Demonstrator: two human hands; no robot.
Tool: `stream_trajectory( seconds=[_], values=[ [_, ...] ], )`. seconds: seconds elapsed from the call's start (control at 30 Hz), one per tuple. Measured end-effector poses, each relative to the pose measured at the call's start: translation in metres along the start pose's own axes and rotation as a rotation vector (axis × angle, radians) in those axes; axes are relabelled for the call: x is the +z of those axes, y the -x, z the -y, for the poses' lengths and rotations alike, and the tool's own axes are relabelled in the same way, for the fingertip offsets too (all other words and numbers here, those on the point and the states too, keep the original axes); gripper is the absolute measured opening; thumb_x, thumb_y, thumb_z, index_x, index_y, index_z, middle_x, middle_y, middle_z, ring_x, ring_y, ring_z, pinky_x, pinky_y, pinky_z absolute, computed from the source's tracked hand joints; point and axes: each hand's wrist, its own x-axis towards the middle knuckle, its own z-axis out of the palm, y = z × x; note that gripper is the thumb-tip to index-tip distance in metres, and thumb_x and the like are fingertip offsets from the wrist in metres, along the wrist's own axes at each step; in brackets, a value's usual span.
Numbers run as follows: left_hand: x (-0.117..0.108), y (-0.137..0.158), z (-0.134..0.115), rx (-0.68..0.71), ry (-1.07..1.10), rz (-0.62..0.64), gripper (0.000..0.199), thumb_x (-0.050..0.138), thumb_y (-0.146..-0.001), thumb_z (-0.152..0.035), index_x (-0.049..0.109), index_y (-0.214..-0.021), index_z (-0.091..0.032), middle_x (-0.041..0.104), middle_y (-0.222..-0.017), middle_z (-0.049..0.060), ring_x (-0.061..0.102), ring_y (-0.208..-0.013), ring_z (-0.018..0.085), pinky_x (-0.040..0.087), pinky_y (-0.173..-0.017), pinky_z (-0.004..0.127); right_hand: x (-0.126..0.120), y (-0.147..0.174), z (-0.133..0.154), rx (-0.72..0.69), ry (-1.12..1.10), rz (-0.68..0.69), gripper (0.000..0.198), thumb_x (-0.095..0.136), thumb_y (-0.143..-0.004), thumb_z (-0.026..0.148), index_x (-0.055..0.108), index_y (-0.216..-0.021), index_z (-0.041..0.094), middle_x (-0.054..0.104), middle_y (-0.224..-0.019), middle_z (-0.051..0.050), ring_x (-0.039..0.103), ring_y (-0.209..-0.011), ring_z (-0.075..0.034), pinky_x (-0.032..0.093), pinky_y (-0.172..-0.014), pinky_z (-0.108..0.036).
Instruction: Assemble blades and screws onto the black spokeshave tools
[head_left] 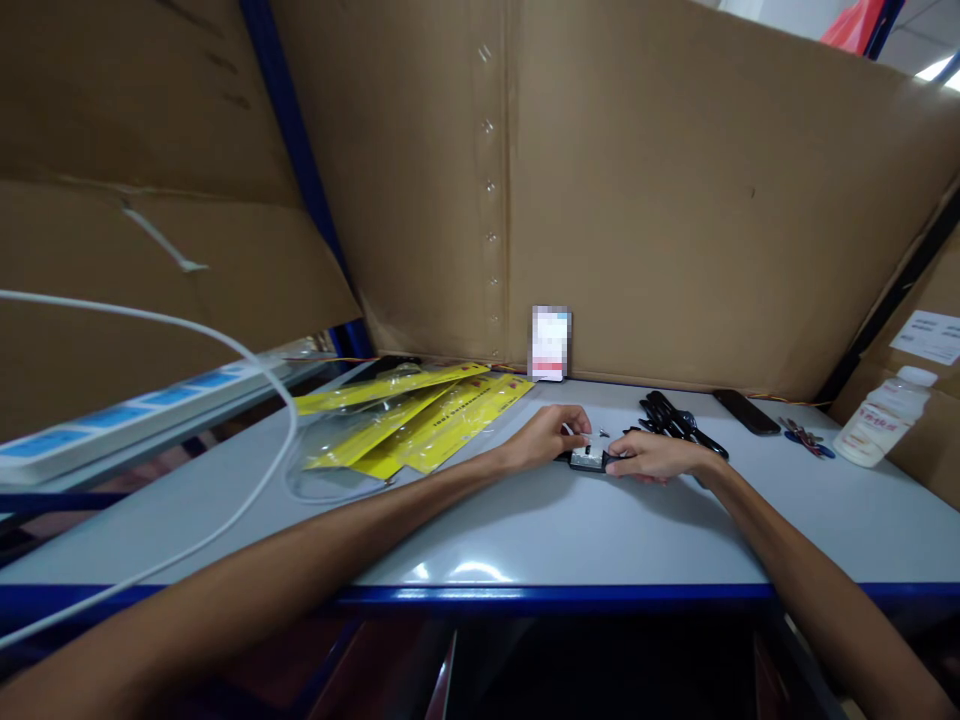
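A small dark object with a clear or silvery top (587,458) lies between my hands at the middle of the table; its kind is too small to tell. My right hand (660,456) is closed on its right end, thumb and fingers pressed together. Over its left side, my left hand (555,436) has its thumb and fingers drawn into a pinch, and what they hold, if anything, is too small to make out. Just behind the object lies a tiny dark piece (604,433). Several black handle-like items (679,420) lie beyond my right hand.
Yellow cards with clear plastic packaging (442,420) lie on the left. A lit phone (550,343) leans against the cardboard wall (637,200). To the right are a dark phone (746,411), small keys or tools (806,438) and a white bottle (885,415). A white cable (281,400) loops near a power strip (135,412).
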Motion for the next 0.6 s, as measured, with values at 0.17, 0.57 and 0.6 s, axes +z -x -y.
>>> stream_trajectory(
  seconds=[0.17,0.57,0.6],
  values=[
    [0.004,0.0,-0.002,0.005,0.008,-0.036,0.017,0.067,-0.077,-0.032,0.064,-0.08,-0.016,0.068,-0.077,0.002,0.058,-0.07,0.015,0.044,-0.066,0.025,-0.003,0.002,-0.002,-0.009,0.005,0.024,0.027,0.056,-0.093,0.043,0.052,-0.08,0.02,0.043,-0.056,0.007,0.042,-0.047,-0.009,0.034,-0.039,-0.018],
    [0.012,0.0,0.004,-0.1,0.052,0.065,0.014,0.07,-0.071,-0.027,0.065,-0.075,-0.014,0.061,-0.064,-0.001,0.053,-0.06,0.012,0.04,-0.059,0.023,0.007,-0.004,0.007,0.067,0.021,-0.141,0.044,0.053,-0.094,0.052,0.051,-0.065,0.019,0.045,-0.049,0.005,0.04,-0.041,-0.008,0.032,-0.038,-0.02],
    [0.012,-0.001,0.005,-0.104,0.053,0.068,0.015,0.07,-0.072,-0.028,0.065,-0.075,-0.014,0.061,-0.064,-0.001,0.052,-0.06,0.012,0.039,-0.059,0.023,0.007,-0.004,0.007,0.064,0.032,-0.149,0.045,0.052,-0.094,0.051,0.051,-0.064,0.019,0.045,-0.048,0.005,0.04,-0.04,-0.008,0.032,-0.038,-0.02]
  ],
)
